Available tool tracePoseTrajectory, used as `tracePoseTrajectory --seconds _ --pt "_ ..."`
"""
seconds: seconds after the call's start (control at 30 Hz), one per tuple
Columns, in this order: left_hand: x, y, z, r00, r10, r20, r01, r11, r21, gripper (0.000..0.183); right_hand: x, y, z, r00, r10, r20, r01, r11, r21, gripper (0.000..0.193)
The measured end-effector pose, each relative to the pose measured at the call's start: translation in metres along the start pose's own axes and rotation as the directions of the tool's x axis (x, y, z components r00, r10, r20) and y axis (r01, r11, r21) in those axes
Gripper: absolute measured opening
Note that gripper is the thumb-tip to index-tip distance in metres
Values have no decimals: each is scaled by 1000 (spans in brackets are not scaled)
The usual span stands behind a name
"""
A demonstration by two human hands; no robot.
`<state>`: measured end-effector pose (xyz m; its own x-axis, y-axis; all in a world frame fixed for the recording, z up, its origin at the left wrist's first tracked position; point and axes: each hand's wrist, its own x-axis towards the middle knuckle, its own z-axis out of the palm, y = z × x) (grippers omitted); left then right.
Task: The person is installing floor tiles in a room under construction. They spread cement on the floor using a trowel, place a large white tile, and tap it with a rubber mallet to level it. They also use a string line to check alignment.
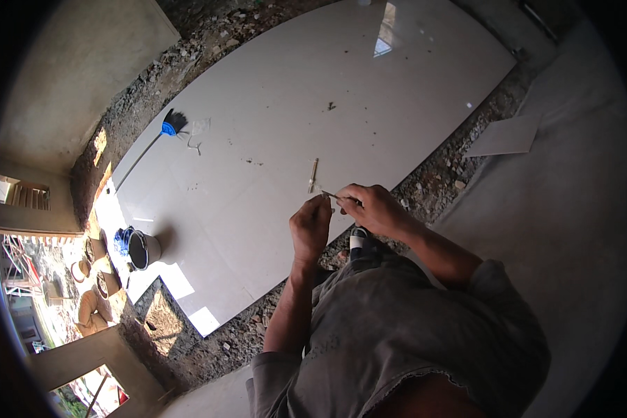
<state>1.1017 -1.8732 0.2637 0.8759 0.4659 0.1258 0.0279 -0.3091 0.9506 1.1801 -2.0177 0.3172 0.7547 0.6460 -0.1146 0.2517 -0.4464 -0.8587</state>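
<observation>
My left hand (311,227) is closed, thumb and fingers pinched around something small and pale that the fingers mostly hide. Close beside it, my right hand (375,211) grips a thin dark rod (331,195), whose tip points toward the left fingertips. What kind of tool the rod is, I cannot make out. Both hands are above the near edge of a large glossy pale floor surface (279,132). Just beyond the fingers, a slim brass-coloured stick-like piece (313,174) lies on that surface.
A broom (171,127) with a blue head lies at the left. Nearer stands a dark bucket (143,251) with blue material beside it. Rubble (439,191) borders the pale surface. A loose tile (505,136) rests at the right, and pots (104,282) stand outside the opening.
</observation>
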Motion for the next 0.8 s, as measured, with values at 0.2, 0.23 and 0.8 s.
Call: tracePoseTrajectory --seconds 0.2,0.23,0.8 --pt "1 3 -5 999 52 8 -53 996 76 15 6 6 8 978 -169 -121 148 975 -168 15" --pt "1 3 -5 1000 26 2 -26 999 24 15 7 7 10 973 -184 -141 160 973 -163 14" --pt "-4 6 1 999 -8 -39 8 1000 -12 12 4 14 19 978 -170 -122 175 984 36 19"
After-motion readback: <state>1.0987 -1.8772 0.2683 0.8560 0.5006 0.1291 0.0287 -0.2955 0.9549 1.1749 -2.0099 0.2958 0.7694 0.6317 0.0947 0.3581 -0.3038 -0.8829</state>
